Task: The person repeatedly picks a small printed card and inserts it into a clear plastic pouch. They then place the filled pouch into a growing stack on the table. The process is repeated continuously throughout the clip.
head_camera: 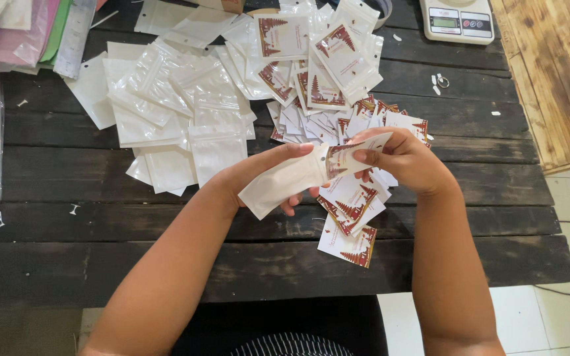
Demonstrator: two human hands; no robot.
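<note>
- The left hand (258,177) holds a white pouch (284,187) above the dark wooden counter (67,250). Its grip is closed around the pouch.
- The right hand (400,158) pinches a printed card (357,150) with red tree shapes. The card's end sits at the mouth of the pouch, so it looks only partly in.
- It seems this one pouch is about halfway filled: the card is at the opening but not all the way down.
- A pile of filled pouches (324,62) lies at the far middle of the counter. Each one shows a card with red trees inside, so those look done.
- A heap of empty clear pouches (173,112) lies to the left of them. Nothing shows inside these, so they look like they are left to fill.
- Loose cards (351,224) lie just under and beside the hands, some near the counter's front edge. Many are waiting, so a good deal of work looks left.
- A small white scale (458,21) stands at the far right corner, well apart from the hands.
</note>
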